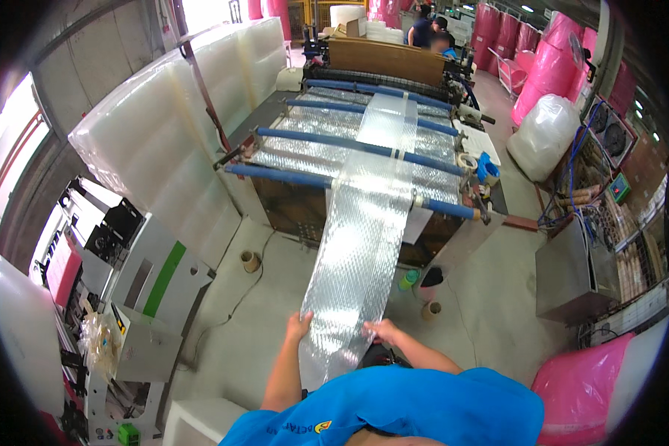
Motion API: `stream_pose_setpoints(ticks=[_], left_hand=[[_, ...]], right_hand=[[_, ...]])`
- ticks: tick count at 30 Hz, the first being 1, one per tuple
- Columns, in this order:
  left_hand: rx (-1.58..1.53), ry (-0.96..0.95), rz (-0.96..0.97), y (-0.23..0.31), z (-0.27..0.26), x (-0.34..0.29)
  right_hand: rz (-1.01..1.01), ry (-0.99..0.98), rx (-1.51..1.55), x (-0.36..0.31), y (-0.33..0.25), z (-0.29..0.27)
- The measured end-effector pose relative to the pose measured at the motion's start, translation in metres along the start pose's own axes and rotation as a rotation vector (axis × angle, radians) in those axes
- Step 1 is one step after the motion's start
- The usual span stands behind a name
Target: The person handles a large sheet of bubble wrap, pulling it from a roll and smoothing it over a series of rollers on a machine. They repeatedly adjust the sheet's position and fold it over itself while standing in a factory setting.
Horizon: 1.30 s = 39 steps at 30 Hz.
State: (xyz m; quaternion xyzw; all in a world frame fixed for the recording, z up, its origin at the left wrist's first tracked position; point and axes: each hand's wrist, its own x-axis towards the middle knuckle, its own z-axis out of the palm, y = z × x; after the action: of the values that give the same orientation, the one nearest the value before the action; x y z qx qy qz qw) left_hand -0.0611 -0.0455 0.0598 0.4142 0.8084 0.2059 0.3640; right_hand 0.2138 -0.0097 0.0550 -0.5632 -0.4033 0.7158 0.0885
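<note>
A long strip of clear bubble wrap (360, 241) runs from the machine down toward my body. My left hand (299, 325) is closed on its left edge. My right hand (380, 331) grips the right edge, thumb on top, at about the same height. The strip hangs between both hands, and its lower end drops out of sight in front of my blue shirt. Farther off, it passes over the blue rollers (290, 176) of the machine, where more shiny bubble film (312, 149) lies underneath.
Large wrapped white rolls (163, 126) stand along the left, above a white-and-green machine (152, 282). Cardboard cores (250, 261) and a green bottle (408, 280) are on the floor. A metal cabinet (572, 271) and pink rolls (583, 383) are at right. Two people work far back.
</note>
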Motion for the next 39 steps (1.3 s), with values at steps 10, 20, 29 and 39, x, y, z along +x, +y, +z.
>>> stream_pose_setpoints(ticks=[10, 20, 29, 39], left_hand=[[0.034, -0.103, -0.119, 0.073, 0.025, 0.073], [-0.112, 0.185, 0.099, 0.135, 0.038, 0.157], [-0.362, 0.186, 0.187, 0.193, 0.016, 0.162], [-0.239, -0.16, 0.061, 0.124, -0.008, 0.104]], right_hand=[[0.073, -0.152, -0.17, 0.056, -0.057, -0.073], [-0.084, -0.074, -0.025, 0.104, -0.145, -0.138], [-0.24, 0.001, 0.033, 0.086, -0.186, -0.146], [-0.198, -0.02, 0.14, 0.057, -0.118, -0.081]])
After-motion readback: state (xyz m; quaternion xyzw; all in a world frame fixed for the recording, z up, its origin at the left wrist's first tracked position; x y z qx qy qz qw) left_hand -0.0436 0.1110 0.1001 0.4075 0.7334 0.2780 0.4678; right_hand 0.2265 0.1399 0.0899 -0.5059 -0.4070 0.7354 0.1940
